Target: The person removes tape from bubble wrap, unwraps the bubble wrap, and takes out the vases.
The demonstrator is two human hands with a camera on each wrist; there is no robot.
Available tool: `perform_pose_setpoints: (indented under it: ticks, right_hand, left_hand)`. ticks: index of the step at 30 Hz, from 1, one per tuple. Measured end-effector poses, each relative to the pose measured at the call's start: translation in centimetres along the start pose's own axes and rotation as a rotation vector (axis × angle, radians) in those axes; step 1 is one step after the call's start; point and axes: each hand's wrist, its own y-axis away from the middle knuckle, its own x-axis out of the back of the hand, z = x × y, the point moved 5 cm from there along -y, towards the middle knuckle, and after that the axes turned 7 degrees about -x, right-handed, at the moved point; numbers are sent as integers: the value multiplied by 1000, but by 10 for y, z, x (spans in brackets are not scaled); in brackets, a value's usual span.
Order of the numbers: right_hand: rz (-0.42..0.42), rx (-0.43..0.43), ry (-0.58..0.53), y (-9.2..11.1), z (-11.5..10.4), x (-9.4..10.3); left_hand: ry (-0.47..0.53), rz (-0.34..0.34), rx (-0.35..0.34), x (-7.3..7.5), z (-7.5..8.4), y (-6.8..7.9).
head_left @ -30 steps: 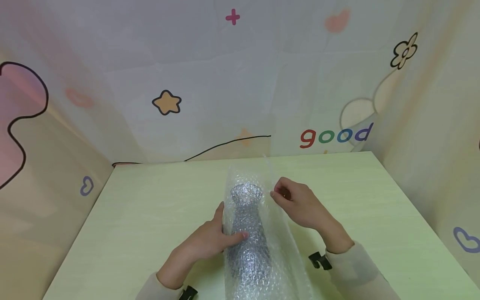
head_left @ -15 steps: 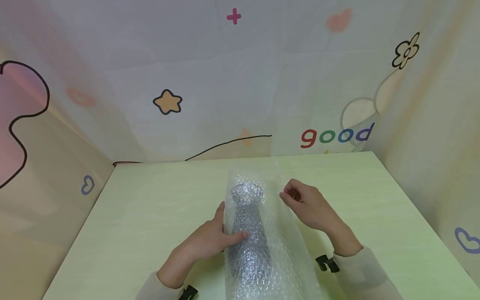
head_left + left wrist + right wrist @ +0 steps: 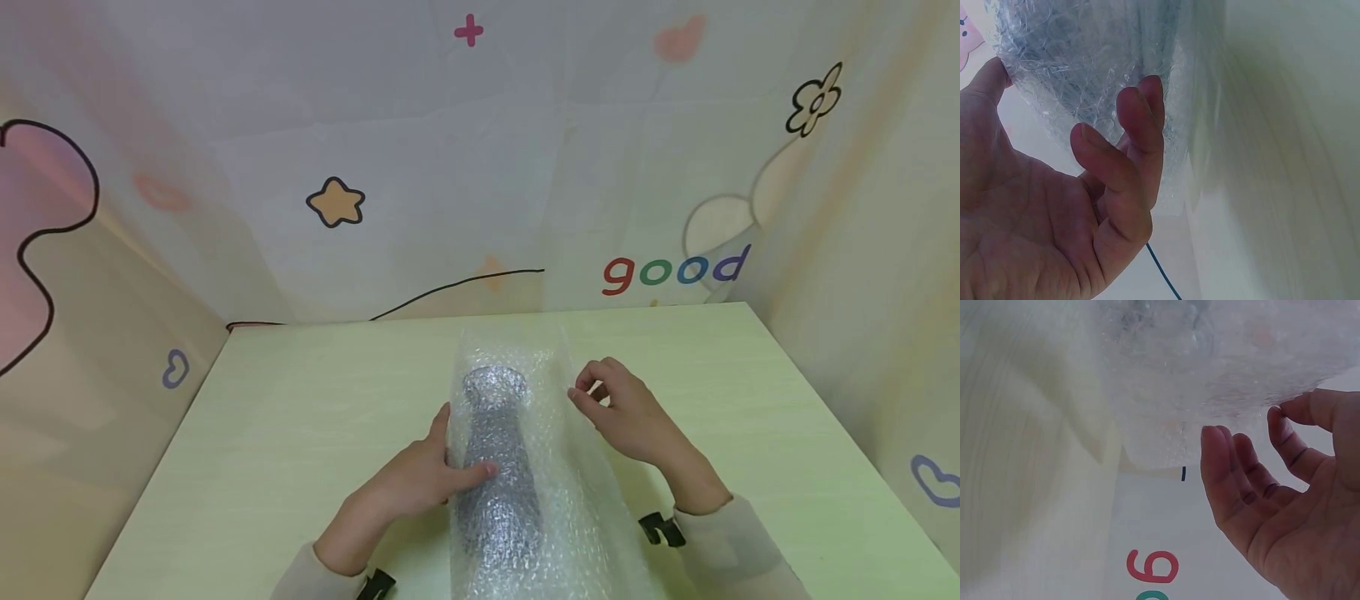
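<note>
A sheet of bubble wrap (image 3: 558, 467) covers a grey, bottle-shaped thing (image 3: 498, 450) with a wider rounded top, seen blurred through the bubbles. My left hand (image 3: 416, 479) grips the bundle from the left in the head view, thumb across its front. In the left wrist view the left hand's fingers (image 3: 1138, 122) curl along the side of the bubble wrap (image 3: 1085, 50). To the right, my right hand (image 3: 626, 412) pinches the free edge of the wrap between thumb and index finger. The right wrist view shows its other fingers (image 3: 1216, 462) loosely bent below the wrap (image 3: 1166, 400).
Underneath is a pale green-yellow table (image 3: 300, 392). Behind it hangs a printed backdrop (image 3: 420, 150) with a star and the word "good". Black clips (image 3: 662, 530) sit near both sleeve cuffs. A thin blue line (image 3: 1163, 272) shows in the left wrist view.
My right hand has moved to the right with the wrap's edge, spreading the sheet away from the bottle-shaped thing. My left hand has stayed in place.
</note>
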Motion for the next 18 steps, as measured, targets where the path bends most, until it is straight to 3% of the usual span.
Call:
perform_pose_setpoints:
  ticks: [9,18]
  right_hand:
    - [-66,-99,-111,1,7,1]
    - [-83,-100,-127,4,12,6]
  left_hand:
    - [-11,4,14,1,1,1]
    - [2,1,17,2,1,2]
